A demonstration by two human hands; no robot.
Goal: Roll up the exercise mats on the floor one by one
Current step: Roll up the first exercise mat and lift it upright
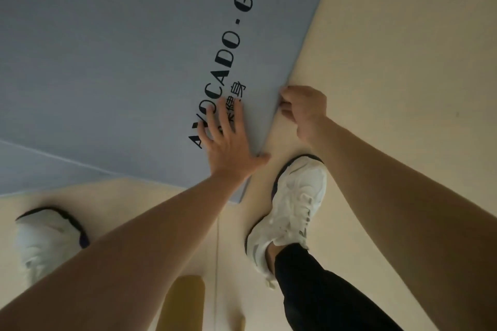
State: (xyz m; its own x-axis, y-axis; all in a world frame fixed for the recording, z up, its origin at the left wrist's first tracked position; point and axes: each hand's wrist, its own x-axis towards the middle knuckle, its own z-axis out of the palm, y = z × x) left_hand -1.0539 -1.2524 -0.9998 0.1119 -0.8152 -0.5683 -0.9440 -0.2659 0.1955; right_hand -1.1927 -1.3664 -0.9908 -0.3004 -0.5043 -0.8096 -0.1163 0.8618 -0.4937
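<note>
Mat (113, 56) flat, long axis leftward

Gym or fitness studio. Blue-grey mat (107, 62) filling the upper left is printed "AVOCADO · GYM". Pale smooth floor (403, 62) at right; my white trainer (295, 201) lower centre.

Dim warm light, soft blur, wide-angle distortion

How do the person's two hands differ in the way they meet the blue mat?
The left hand lies flat on the blue mat, fingers spread over the black lettering; the right hand curls its fingers round the mat's edge. The left hand rests on top of the mat; the right hand sits beside it, over the pale floor. Both touch the mat near one corner.
</note>
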